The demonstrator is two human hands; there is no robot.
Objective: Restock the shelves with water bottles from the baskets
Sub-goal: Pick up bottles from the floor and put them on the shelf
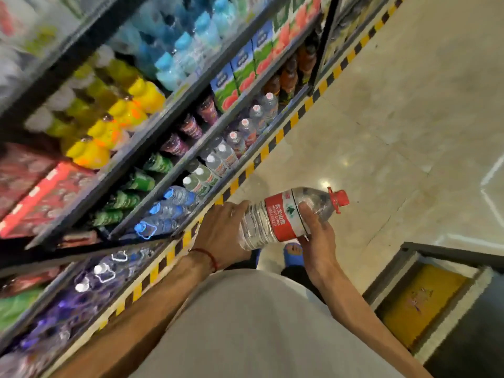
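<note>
Right grip [316,236] curls round the water bottle [281,218] at its red label, thumb on top. My left grip [221,233] presses near-straight fingers against its base. Shelves [174,148] fill the left, blurry: coloured drinks up high, capped water bottles [245,129] on the low shelf, striped edge [275,143] below. Pale tile floor [409,118] on the right. Dark-framed bin [425,296], yellow inside, lower right. I hold the bottle sideways in the air, just beside the striped edge, red cap [339,199] pointing right. Red thread [210,256] on my left wrist.
</note>
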